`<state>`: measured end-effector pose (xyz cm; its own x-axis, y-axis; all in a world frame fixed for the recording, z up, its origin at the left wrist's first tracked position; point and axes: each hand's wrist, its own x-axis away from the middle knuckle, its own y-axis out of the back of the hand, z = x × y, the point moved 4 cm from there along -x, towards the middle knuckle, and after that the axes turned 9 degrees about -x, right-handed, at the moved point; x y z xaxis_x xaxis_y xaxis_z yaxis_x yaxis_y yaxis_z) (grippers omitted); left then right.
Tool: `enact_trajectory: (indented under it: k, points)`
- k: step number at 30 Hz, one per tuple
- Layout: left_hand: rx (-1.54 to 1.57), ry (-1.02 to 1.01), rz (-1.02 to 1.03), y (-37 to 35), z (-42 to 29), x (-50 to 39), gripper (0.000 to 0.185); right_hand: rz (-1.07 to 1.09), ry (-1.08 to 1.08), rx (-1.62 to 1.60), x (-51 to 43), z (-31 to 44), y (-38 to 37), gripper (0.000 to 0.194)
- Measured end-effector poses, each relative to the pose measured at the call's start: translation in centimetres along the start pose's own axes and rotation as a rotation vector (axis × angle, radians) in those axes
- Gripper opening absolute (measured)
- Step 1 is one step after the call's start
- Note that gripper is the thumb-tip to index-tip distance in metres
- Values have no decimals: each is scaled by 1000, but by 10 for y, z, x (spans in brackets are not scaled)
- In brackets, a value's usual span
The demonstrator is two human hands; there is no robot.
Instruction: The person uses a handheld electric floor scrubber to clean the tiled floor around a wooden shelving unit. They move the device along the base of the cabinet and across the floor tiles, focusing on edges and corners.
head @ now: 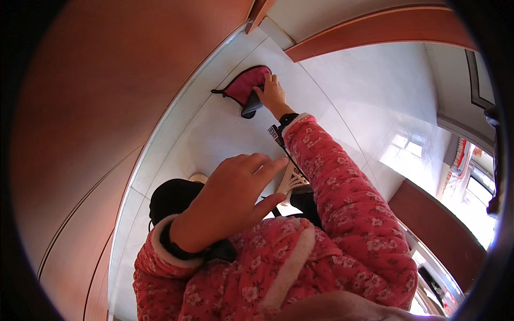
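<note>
My right hand (pixel 274 94) reaches down to the floor and grips a pink cloth (pixel 247 84) with black edging and a small hanging loop. A grey side of the cloth is folded up beside my thumb; the part under my palm is hidden. Nearer to my body, my left hand (pixel 235 190) hangs in the air with nothing in it, its thumb and fingers apart. Dark bands circle both wrists, and a small black tag with printed marks (pixel 276 134) dangles on a cord by the right one.
Pale glossy tiles (pixel 333 84) cover the floor. Along the left runs a large reddish-brown wood panel (pixel 100 80). A wooden door edge (pixel 381 30) stands at the upper right. My laced shoe (pixel 293 180) is below, and a brown board (pixel 437 232) lies at the right.
</note>
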<state>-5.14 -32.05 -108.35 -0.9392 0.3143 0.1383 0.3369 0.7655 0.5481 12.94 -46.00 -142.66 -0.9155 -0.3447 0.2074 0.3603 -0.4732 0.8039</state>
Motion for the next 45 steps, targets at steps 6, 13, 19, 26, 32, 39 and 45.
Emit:
enact_trajectory:
  k: [6,13,19,26,32,39,45]
  points:
    - [10,0,7,3,3,2,49,-320,160,123,-69,41,61,19]
    - [-18,-15,-22,4,1,1,49,-33,635,1433,-113,63,87,21]
    - [-6,-11,-26,8,-2,3,51,67,394,872,-85,50,76,12]
    - [17,8,40,5,-18,-14,52,0,479,287,20,-3,28,44]
    - [18,30,87,-1,-10,-23,53,-174,397,450,-36,-37,50,25]
    - [23,71,61,-1,4,-20,53,7,483,445,-35,-70,73,21]
    - [-9,104,134,-8,3,-28,52,51,391,384,-38,-67,59,26]
